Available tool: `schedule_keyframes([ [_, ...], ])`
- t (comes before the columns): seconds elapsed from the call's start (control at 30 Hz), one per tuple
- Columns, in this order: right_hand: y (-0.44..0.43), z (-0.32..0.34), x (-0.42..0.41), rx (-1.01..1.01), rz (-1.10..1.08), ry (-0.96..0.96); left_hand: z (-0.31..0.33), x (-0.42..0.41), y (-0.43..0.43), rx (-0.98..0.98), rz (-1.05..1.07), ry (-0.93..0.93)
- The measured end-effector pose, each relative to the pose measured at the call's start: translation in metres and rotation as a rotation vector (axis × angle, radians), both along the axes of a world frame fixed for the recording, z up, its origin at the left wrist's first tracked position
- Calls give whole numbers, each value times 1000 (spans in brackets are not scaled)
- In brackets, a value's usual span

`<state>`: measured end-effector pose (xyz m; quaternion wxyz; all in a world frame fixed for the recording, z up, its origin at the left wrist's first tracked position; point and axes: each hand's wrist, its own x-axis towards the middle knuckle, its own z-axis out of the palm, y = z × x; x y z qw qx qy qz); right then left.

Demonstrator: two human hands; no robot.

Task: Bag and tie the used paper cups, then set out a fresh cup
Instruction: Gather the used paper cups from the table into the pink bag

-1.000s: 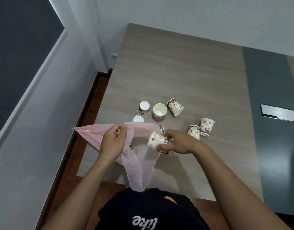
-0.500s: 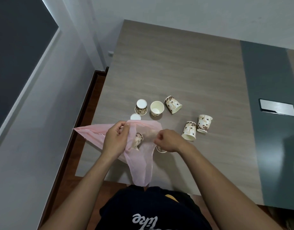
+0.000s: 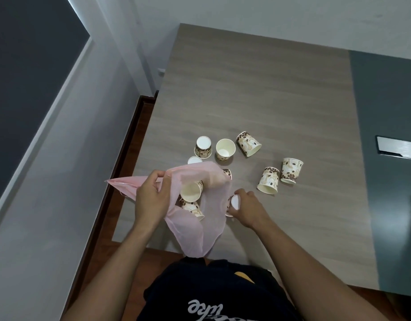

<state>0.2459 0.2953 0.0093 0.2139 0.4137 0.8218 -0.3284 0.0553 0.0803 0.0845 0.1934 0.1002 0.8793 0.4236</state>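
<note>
L hand (image 3: 151, 198) grips the rim of the pink bag (image 3: 195, 230), fingers curled round the plastic. It holds the mouth open above the table (image 3: 269, 89), near the front-left corner, and the bag's bottom hangs past the front edge. Inside lie 2 cups: the open-mouth cup (image 3: 190, 190) and the lower cup (image 3: 193, 208). R hand (image 3: 249, 209) grasps the held cup (image 3: 234, 202) just beside the bag, white base showing. Behind the bag, toward the left edge, are the inverted cup (image 3: 203, 147), upright cup (image 3: 225, 149) and tipped cup (image 3: 248, 143). Two half-hidden cups (image 3: 194, 160) touch the bag. Further right is a pair of cups (image 3: 268, 180), close together. A metal plate (image 3: 396, 148) sits on the dark strip.
</note>
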Motion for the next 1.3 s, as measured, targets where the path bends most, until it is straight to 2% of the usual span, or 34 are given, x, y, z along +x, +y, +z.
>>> schedule_keyframes([
  [0.2,14,52,-7,14,-270,276,-1,-4,-9,-25,12,7],
  [0.37,-24,65,-33,-114,-183,416,6,7,0,30,-55,-4],
  [0.5,-58,50,-57,-213,-128,396,16,12,11,66,-94,5],
  [0.6,-63,39,-62,-448,-80,422,22,12,14,70,-97,-10],
  [0.7,-47,36,-52,-424,-46,441,26,11,17,107,-85,-41],
  [0.77,-28,33,-40,-370,-169,464,29,10,20,135,-84,-56],
  [0.9,6,27,-13,-164,-440,393,43,11,29,235,-71,-125],
  [0.97,13,26,-6,-189,-500,314,51,9,32,304,-31,-188],
  [1.1,7,22,-7,-380,-392,109,70,1,36,477,40,-400],
  [1.2,-4,16,-15,-396,-285,110,86,-4,33,606,71,-544],
  [1.3,-13,26,-31,-304,-251,209,80,-13,24,465,30,-411],
])
